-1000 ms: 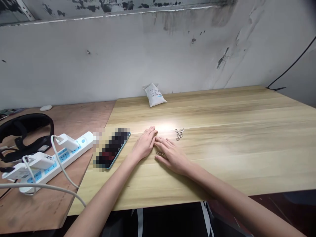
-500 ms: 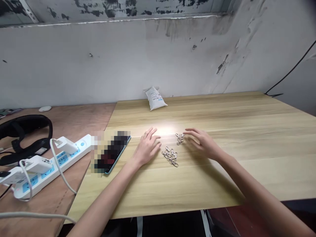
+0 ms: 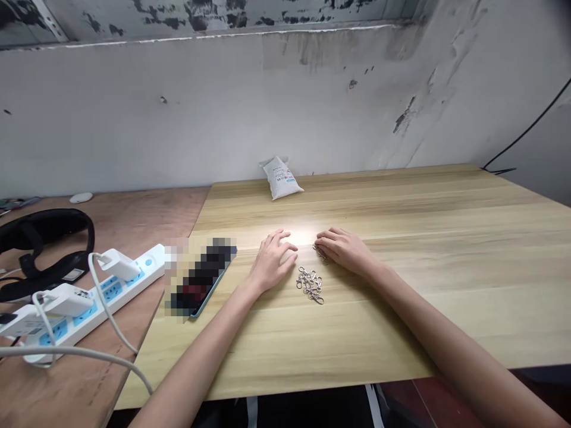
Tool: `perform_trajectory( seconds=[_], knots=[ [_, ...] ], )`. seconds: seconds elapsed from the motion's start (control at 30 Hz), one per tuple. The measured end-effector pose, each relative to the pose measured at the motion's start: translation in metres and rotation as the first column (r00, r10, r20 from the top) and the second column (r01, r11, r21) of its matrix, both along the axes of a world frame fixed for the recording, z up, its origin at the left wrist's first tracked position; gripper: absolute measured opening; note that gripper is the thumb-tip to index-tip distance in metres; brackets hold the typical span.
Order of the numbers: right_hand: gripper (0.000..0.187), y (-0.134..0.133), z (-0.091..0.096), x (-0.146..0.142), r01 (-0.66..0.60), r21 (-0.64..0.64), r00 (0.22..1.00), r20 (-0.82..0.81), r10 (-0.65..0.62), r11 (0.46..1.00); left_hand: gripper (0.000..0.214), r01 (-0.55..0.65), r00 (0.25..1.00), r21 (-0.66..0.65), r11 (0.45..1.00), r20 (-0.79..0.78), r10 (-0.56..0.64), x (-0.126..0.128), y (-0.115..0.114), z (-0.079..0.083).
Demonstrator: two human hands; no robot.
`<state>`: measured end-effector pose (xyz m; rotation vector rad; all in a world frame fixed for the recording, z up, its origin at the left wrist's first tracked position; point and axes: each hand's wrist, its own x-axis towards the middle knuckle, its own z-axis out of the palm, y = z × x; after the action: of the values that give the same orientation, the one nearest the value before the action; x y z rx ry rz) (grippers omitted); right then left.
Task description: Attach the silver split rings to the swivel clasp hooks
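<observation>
A pile of silver swivel lobster clasps (image 3: 311,285) lies on the wooden tabletop between my forearms. Just left of it rests my left hand (image 3: 273,261), open, fingers apart and slightly curved, with nothing in it. Behind the pile, a smaller group of clasps (image 3: 320,252) is partly covered by my right hand (image 3: 342,248). The fingers of that hand are drawn together and closed down on these clasps against the table. How many it grips is hidden under the fingers.
A phone (image 3: 206,279), partly pixelated, lies left of my left hand. A white packet (image 3: 282,178) stands by the wall. On the brown table at left are a power strip (image 3: 151,261) with plugs, cables and a black headset strap (image 3: 84,229).
My right hand has moved left and closed over the smaller group of clasps. My left hand has shifted slightly right, towards the larger pile.
</observation>
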<state>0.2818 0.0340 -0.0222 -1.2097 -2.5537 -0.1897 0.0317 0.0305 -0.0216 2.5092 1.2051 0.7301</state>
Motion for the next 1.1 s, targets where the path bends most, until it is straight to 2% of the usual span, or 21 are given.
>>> perform_trajectory(
  seconds=[0.1, 0.27, 0.4, 0.5, 0.57, 0.63, 0.67, 0.7, 0.77, 0.83, 0.9, 0.97, 1.1],
  knots=[
    [0.028, 0.004, 0.003, -0.01, 0.032, 0.0, 0.999, 0.01, -0.032, 1.0, 0.016, -0.011, 1.0, -0.018, 1.0, 0.029, 0.011, 0.002, 0.007, 0.001],
    [0.018, 0.012, 0.012, -0.021, 0.071, -0.079, 0.997, 0.024, -0.07, 0.994, 0.017, -0.007, 0.999, -0.039, 0.999, 0.037, 0.008, 0.005, 0.015, -0.001],
    [0.019, 0.015, 0.019, -0.031, 0.118, -0.118, 0.992, 0.055, -0.112, 0.986, 0.016, 0.007, 0.999, -0.054, 0.999, 0.042, -0.005, 0.001, 0.015, -0.002],
    [0.023, 0.016, 0.018, -0.039, 0.13, -0.102, 0.99, 0.062, -0.124, 0.986, 0.015, 0.006, 0.998, -0.059, 0.998, 0.056, -0.003, -0.005, 0.011, 0.0],
    [0.025, 0.015, 0.015, -0.042, 0.095, -0.094, 0.995, -0.003, -0.095, 0.991, 0.014, 0.003, 0.998, -0.058, 0.998, 0.064, 0.001, -0.007, 0.009, 0.002],
    [0.023, 0.014, 0.011, -0.043, 0.055, -0.104, 0.977, -0.202, -0.075, 0.993, 0.013, -0.001, 0.997, -0.05, 0.999, 0.079, 0.005, -0.008, 0.007, 0.004],
    [0.021, 0.012, 0.01, -0.044, 0.029, -0.129, 0.936, -0.346, -0.073, 0.991, 0.013, -0.004, 0.996, -0.044, 0.999, 0.093, 0.008, -0.008, 0.006, 0.006],
    [0.02, 0.01, 0.009, -0.045, -0.006, -0.167, 0.863, -0.5, -0.079, 0.986, 0.013, -0.007, 0.994, -0.038, 0.999, 0.113, 0.012, -0.007, 0.004, 0.008],
    [0.019, 0.006, 0.009, -0.049, -0.114, -0.26, 0.649, -0.75, -0.126, 0.959, 0.014, -0.021, 0.985, -0.032, 0.999, 0.171, 0.026, -0.003, 0.002, 0.013],
    [0.021, 0.0, 0.01, -0.056, -0.252, -0.341, 0.446, -0.871, -0.204, 0.906, 0.015, -0.041, 0.97, -0.034, 0.999, 0.238, 0.048, 0.001, -0.001, 0.017],
    [0.024, -0.006, 0.012, -0.063, -0.363, -0.398, 0.32, -0.902, -0.289, 0.843, 0.011, -0.06, 0.955, -0.036, 0.998, 0.29, 0.068, 0.004, -0.004, 0.021],
    [0.026, -0.01, 0.013, -0.068, -0.423, -0.435, 0.268, -0.898, -0.349, 0.795, 0.009, -0.084, 0.936, -0.046, 0.995, 0.339, 0.094, 0.005, -0.006, 0.024],
    [0.028, -0.012, 0.014, -0.069, -0.448, -0.469, 0.257, -0.883, -0.393, 0.761, 0.006, -0.107, 0.897, -0.103, 0.989, 0.419, 0.141, 0.003, -0.006, 0.025]
  ],
)
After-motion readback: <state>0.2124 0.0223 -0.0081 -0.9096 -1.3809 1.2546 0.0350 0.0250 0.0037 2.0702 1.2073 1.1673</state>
